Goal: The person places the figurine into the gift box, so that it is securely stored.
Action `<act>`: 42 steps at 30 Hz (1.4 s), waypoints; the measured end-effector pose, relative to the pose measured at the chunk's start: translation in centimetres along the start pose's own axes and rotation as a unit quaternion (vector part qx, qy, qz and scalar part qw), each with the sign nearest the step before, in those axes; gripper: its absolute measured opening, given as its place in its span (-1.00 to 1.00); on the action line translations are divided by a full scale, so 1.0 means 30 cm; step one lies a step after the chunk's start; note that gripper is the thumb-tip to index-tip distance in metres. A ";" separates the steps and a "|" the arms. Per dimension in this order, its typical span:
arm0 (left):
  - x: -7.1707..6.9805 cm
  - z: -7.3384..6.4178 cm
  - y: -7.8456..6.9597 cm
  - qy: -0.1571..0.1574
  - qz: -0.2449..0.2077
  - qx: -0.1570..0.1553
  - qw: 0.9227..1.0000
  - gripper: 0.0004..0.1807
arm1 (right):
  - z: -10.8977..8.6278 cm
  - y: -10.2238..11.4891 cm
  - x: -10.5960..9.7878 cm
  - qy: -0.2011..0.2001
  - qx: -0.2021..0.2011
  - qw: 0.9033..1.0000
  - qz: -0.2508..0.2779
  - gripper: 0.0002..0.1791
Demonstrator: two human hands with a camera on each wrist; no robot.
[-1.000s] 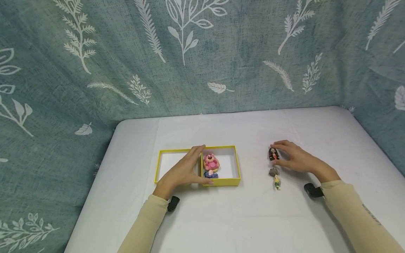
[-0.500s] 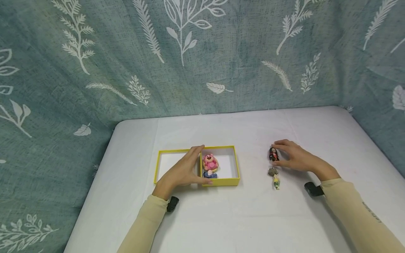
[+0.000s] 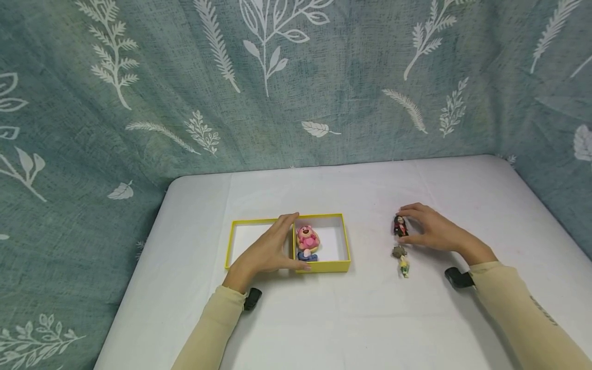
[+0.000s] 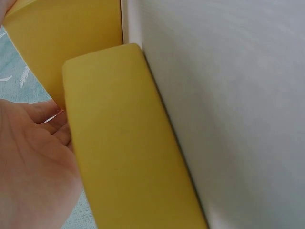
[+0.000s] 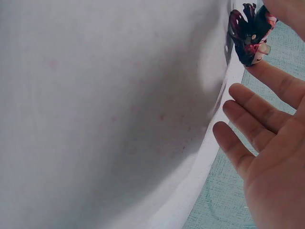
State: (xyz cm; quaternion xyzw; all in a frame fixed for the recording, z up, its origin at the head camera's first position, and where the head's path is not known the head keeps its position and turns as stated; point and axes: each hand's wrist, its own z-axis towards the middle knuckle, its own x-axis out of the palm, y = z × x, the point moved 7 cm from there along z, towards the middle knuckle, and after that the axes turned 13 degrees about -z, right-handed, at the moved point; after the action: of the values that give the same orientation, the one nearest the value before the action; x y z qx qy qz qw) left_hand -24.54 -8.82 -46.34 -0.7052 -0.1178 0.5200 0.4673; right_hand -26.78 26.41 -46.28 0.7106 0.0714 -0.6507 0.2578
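Note:
My left hand (image 3: 268,251) grips a yellow-edged box (image 3: 326,266) across its left end, thumb at the front wall and fingers at the back. Inside lie a pink bear figurine (image 3: 308,239) and a smaller blue figure (image 3: 307,255), both against the left wall. In the left wrist view the hand (image 4: 33,162) reaches up to the box's yellow outer wall (image 4: 71,43). Farther right, my right hand (image 3: 435,228) pinches a small dark-haired figurine (image 3: 400,226) in black and red between thumb and index finger. The right wrist view shows this figurine (image 5: 251,36) at the fingertips, other fingers spread.
Just left of the box lies a shallow white tray with a yellow rim (image 3: 229,244), partly behind the left hand. A brown-haired figurine (image 3: 403,264) in yellow and green lies in front of the right hand. A white cloth (image 3: 361,318) covers the table; a patterned curtain (image 3: 296,103) hangs behind.

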 end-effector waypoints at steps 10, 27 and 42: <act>0.000 0.003 0.002 0.001 0.005 0.003 1.000 0.39 | 0.004 0.000 -0.020 -0.012 -0.005 1.000 0.005 -0.16; -0.001 0.001 -0.005 0.000 0.003 0.008 1.000 0.39 | 0.007 0.009 -0.053 -0.038 -0.018 0.999 0.015 -0.19; 0.000 0.002 -0.002 0.000 0.008 0.002 1.000 0.40 | 0.026 0.063 -0.089 -0.058 -0.042 0.997 0.031 -0.21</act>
State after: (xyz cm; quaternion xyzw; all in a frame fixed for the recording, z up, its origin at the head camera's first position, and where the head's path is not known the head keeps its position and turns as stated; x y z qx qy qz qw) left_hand -24.58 -8.76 -46.30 -0.7053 -0.1113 0.5238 0.4646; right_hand -27.01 25.05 -43.19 0.6618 0.0612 -0.6792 0.3116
